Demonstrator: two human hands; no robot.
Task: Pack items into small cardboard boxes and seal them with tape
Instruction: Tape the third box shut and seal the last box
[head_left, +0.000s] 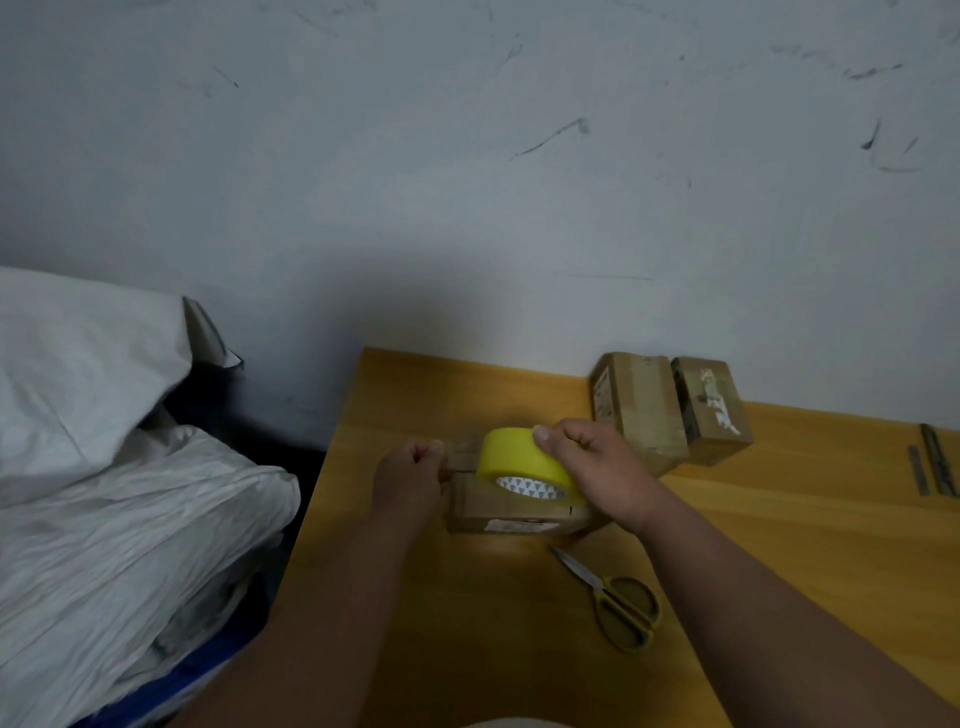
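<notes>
I see my right hand (592, 467) just right of centre frame, fingers curled over the yellow tape roll (522, 465), thumb on its top edge; the roll sits on top of the small cardboard box (511, 512), which lies on the wooden worktop (467, 623) at lower centre. My left hand (410, 475) is at the box's left end, fingers curled in a pinch at what looks like the free end of the tape, though that spot is blurred and I cannot tell for certain. Yellow-handled scissors (613, 597) lie closed on the worktop just below and right of the box. Two more cardboard boxes (670, 405) stand side by side against the wall at centre right. White sacks (104, 467) fill the left of the frame
</notes>
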